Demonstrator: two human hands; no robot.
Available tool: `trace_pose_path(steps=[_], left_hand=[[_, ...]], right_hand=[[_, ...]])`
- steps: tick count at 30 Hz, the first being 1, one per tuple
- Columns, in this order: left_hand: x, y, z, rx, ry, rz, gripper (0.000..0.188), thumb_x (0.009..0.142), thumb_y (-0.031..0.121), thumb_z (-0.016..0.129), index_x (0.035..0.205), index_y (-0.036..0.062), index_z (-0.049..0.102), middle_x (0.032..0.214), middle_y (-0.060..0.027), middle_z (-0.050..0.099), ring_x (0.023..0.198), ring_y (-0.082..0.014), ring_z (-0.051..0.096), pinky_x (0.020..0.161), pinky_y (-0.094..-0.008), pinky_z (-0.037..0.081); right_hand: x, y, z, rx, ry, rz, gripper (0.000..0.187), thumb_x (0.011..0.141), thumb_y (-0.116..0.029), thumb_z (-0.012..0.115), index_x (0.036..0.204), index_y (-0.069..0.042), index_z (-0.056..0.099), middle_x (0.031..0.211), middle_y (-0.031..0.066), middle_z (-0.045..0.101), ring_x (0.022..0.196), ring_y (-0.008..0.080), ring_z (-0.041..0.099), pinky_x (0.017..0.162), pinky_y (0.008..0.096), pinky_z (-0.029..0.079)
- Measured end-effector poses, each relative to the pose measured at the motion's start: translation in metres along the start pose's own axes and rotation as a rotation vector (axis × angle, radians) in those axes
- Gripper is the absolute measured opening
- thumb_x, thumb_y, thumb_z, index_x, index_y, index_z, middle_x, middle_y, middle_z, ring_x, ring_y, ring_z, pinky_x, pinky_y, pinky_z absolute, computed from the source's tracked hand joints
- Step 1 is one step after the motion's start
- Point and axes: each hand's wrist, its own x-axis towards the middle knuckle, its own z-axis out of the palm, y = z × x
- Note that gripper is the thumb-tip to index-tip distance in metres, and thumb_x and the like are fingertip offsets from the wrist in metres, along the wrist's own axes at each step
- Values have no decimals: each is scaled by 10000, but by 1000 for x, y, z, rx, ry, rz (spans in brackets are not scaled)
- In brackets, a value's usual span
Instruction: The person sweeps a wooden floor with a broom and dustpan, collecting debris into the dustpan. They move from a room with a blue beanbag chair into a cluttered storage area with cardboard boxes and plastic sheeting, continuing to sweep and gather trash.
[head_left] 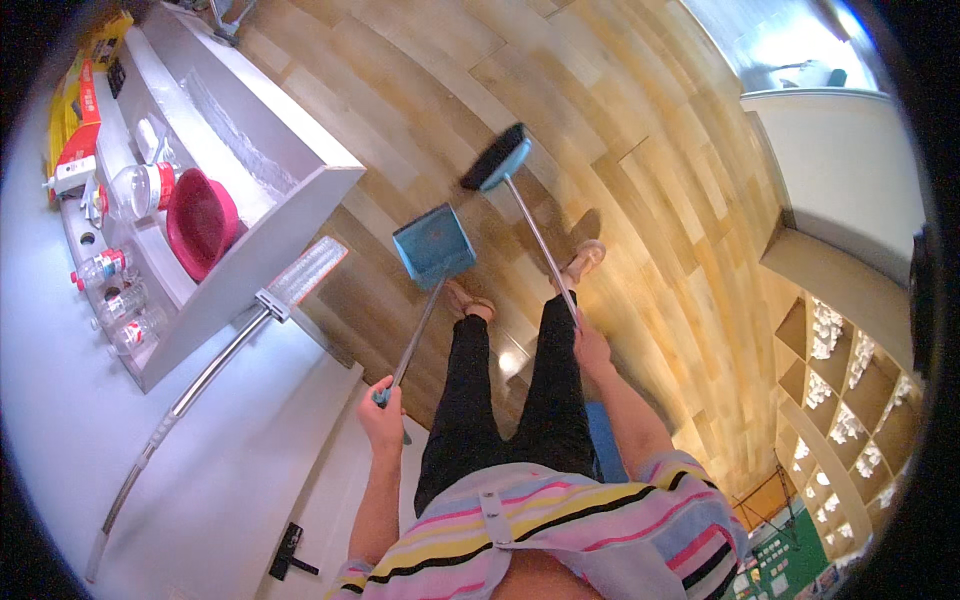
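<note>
Blue plastic forms the dustpan [434, 245] just ahead of my left foot [473, 300], its long handle clasped in my left hand [382, 415]. My right hand [591, 346] grips the broom [508, 165] by its pole; its head (black bristles, pale blue top) is farther forward and rightward, apart from the pan.

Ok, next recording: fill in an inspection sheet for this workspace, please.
Surface: pale-brown wood-plank floor.
Job's things: blue-headed broom with dark bristles and metal handle; blue dustpan with grey handle.
Clutter: round red plastic basin and clear plastic bottles on the white shelf unit.
Hands: left hand closed on the dustpan's handle, right hand on the broom's.
Cables: nothing seen.
Surroundings: silver-handled flat mop; brown compartmented shelving.
</note>
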Motion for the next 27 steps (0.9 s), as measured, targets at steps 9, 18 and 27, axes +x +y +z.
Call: trace_pose_path(steps=[9,18,27], left_hand=[[-2,20,4,-120,109,-23,155,790,71,625,927,0,635,614,-5,541,432,-65,457,382,-219,367],[48,52,39,-237,21,14,175,830,95,597,974,-6,600,628,-25,553,425,-81,491,367,-222,379],[98,121,86,-125,-14,93,150,834,97,588,940,-5,617,660,-54,605,438,-111,568,353,-227,397]], right_hand=[[225,-190,-74,159,188,-144,374,891,-250,430,1243,-131,468,967,179,617,883,363,598,729,458,478],[164,-63,-86,109,179,-144,382,901,-300,425,1268,-207,469,977,206,605,880,383,582,749,461,463],[51,43,-66,140,37,55,450,894,-228,409,1343,-212,367,914,262,596,821,428,584,731,497,465]])
